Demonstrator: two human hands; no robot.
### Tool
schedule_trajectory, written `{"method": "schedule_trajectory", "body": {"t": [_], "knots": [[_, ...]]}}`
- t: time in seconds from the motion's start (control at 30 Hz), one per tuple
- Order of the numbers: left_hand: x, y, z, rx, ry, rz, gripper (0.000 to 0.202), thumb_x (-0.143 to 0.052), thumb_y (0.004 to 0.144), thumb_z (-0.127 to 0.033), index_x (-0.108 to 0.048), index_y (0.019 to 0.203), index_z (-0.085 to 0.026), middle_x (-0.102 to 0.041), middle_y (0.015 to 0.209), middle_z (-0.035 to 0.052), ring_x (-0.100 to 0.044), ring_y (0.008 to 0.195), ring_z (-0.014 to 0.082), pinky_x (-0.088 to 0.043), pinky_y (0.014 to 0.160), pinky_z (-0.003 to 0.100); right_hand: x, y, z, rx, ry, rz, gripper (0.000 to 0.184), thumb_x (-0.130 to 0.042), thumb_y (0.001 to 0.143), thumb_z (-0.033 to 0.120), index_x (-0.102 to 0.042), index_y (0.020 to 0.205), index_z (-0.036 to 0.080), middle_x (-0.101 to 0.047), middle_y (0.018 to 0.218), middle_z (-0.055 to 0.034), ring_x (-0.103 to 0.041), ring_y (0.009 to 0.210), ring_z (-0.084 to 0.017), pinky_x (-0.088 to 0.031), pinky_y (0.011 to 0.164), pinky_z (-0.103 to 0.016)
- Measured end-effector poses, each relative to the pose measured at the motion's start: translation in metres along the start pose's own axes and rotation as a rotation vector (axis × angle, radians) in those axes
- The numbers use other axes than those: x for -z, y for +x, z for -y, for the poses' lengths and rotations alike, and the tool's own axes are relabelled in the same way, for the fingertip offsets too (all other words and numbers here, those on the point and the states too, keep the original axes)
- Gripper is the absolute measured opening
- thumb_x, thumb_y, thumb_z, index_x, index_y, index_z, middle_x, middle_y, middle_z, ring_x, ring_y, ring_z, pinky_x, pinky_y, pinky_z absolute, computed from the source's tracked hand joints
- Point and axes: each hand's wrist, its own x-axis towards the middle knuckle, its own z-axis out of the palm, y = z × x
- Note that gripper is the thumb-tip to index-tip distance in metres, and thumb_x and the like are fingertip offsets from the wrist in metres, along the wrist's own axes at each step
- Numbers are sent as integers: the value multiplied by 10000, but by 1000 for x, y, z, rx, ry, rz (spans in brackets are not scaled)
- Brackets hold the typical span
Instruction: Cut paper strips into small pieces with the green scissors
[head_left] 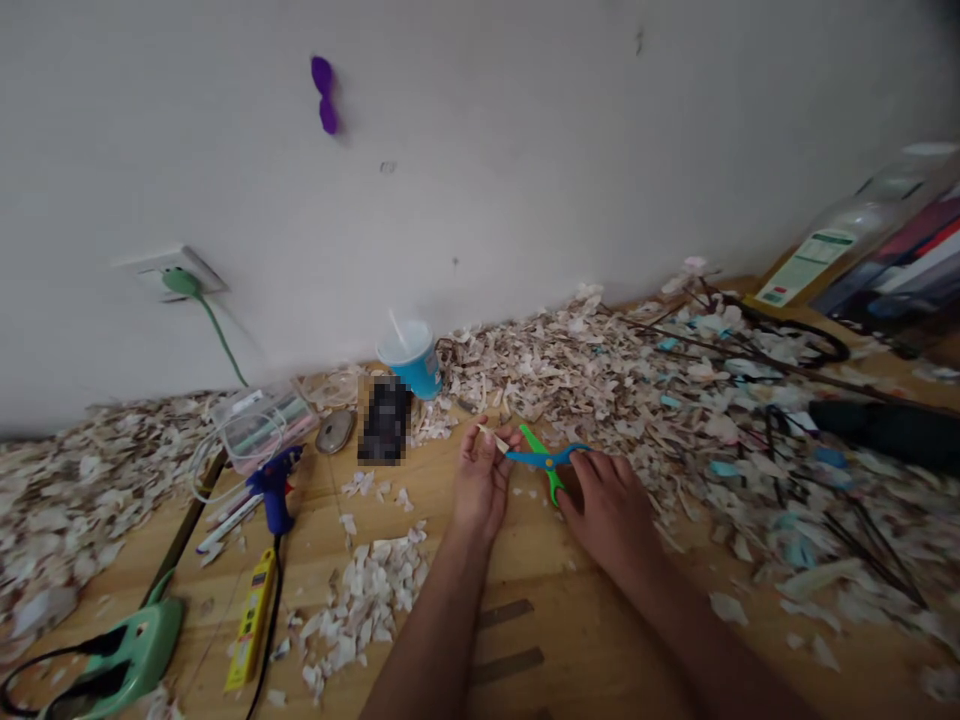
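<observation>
The left hand (480,480) pinches a small pale strip (494,438) between thumb and fingertips, holding it up just above the wooden tabletop (540,590). The right hand (606,505) is closed around the handles of small scissors (545,459), with blue and green blades that stand open in a cross, their tips right at the strip's end. Both forearms reach in from the bottom edge.

To cut well here, the strip likely wants to sit deep between the blades and square to them, with the left fingertips kept clear of the closing edge.

Pale clippings (600,370) lie in a deep drift along the wall, and a smaller heap of scraps (367,590) sits near the left arm. A blue cup (414,362) stands by the wall; a blue glue gun (274,485) lies further left.

The scissor handles are hidden inside the right hand. A dark object beside the cup is blurred out. What the strip is made of cannot be told.
</observation>
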Motion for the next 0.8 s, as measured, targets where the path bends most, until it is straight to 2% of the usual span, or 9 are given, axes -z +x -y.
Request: {"method": "schedule_trajectory", "body": {"t": [0.17,0.37,0.57,0.8], "knots": [[2,2,0,9,-60,-52,446,-759,770,-265,-519,1141,-205,-718,983,61,-699,964,183,-512,922,325,-5,-2,1,4,-19,-1,340,-578,840,344,-589,1117,148,-629,1060,-134,-495,969,-305,-402,831,-422],[6,4,1,4,-81,-45,451,-759,771,-253,-528,1155,-209,-716,1000,65,-697,981,189,-510,923,323,-11,-2,-3,33,1,-17,336,-567,828,342,-579,1113,165,-624,1032,-131,-504,962,-306,-404,829,-426],[4,2,2,-53,-18,-20,567,-808,709,-275,-531,1200,-217,-723,873,45,-715,903,214,-509,926,390,-14,-4,-7,85,-1,-64,361,-553,813,314,-561,1138,155,-615,1021,-149,-500,957,-313,-427,838,-449],[5,2,4,-65,75,2,582,-791,720,-304,-505,1216,-203,-736,888,80,-717,933,254,-514,909,418,-8,-4,-3,63,-47,-50,345,-578,790,288,-575,1088,115,-605,1008,-163,-480,944,-308,-439,858,-441]]}}
